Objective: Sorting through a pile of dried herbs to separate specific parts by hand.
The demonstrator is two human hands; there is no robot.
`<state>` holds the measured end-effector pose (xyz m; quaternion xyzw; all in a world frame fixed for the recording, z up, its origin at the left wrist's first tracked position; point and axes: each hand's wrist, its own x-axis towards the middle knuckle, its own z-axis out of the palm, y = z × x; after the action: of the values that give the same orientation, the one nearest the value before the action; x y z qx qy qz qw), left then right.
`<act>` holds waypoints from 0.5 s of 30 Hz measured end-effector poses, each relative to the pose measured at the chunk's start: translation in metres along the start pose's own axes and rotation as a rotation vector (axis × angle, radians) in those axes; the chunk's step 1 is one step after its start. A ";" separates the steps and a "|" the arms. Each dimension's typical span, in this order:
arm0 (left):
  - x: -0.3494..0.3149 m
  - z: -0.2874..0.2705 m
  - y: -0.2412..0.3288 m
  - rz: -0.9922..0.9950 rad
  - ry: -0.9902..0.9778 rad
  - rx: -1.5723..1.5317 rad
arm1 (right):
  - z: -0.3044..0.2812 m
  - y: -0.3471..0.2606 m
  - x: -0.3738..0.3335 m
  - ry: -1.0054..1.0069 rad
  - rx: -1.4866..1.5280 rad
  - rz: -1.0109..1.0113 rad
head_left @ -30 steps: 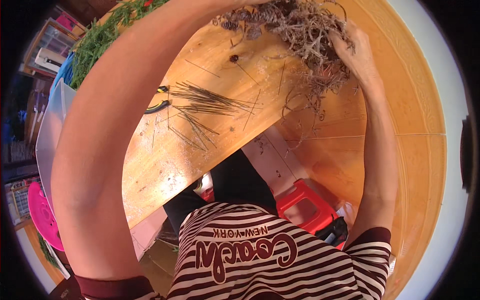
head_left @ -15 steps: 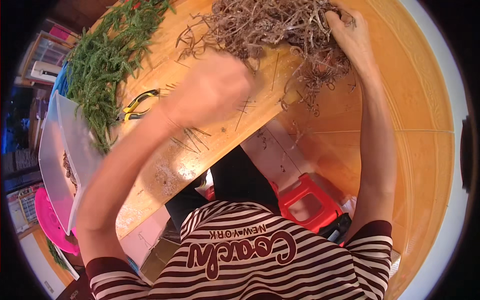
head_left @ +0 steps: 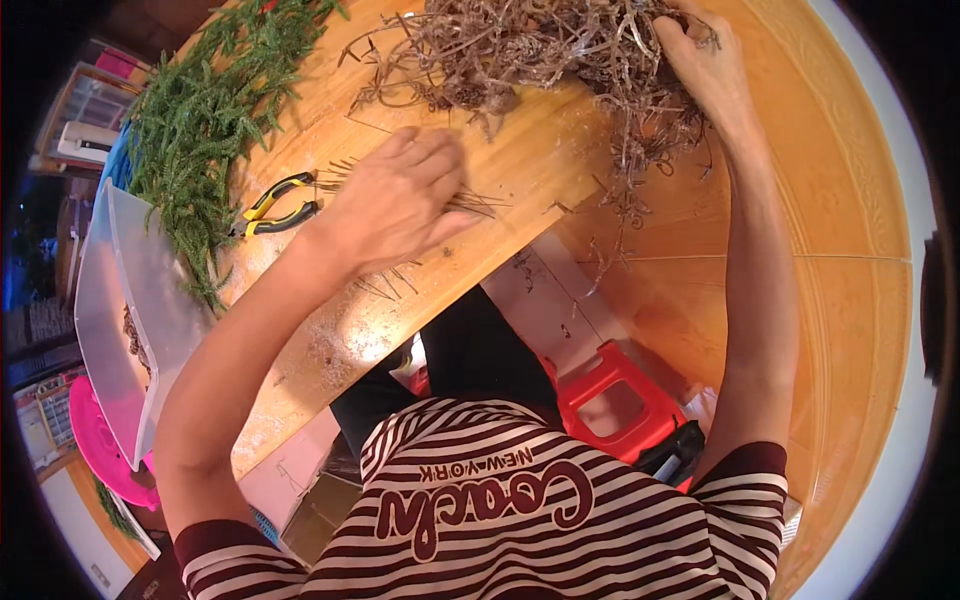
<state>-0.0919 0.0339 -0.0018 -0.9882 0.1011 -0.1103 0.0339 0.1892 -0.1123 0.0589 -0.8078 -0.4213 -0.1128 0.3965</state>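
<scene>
A big tangle of dried brown stems (head_left: pixel 540 50) with curly ends fills the far middle of the table. At its right edge my right hand (head_left: pixel 708 65) is closed on some of the stems, fingertips partly hidden. My left hand (head_left: pixel 405 195) is low over the table with its palm down, thumb out and fingers loosely bent; no thing shows in it. Thin dark sticks (head_left: pixel 475 205) lie under and beside this hand. Left of it rest yellow-and-black pliers (head_left: pixel 283 217), handles spread, jaws toward the greenery.
Green needle-like sprigs (head_left: pixel 205 125) are heaped along the table's left side. A clear plastic bin (head_left: pixel 120 300) stands at the left edge, with brown bits inside. Below the near edge are a red plastic stool (head_left: pixel 625 395) and a pink round basin (head_left: pixel 95 430).
My left hand has moved left and nearer, away from the stem tangle, and its fingers have loosened. My right hand stays at the tangle, which has shifted slightly.
</scene>
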 end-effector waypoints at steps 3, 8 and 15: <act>-0.021 -0.009 -0.008 -0.051 -0.017 0.059 | -0.002 0.007 0.003 -0.007 -0.015 -0.029; -0.030 -0.014 -0.020 -0.137 -0.034 0.014 | 0.001 0.004 0.002 0.024 0.043 -0.079; 0.016 0.004 -0.046 -0.332 -0.012 -0.121 | -0.009 0.013 -0.011 -0.070 -0.073 -0.003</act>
<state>-0.0664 0.0758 0.0017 -0.9922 -0.0572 -0.1021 -0.0437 0.1936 -0.1298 0.0526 -0.8245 -0.4317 -0.1004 0.3518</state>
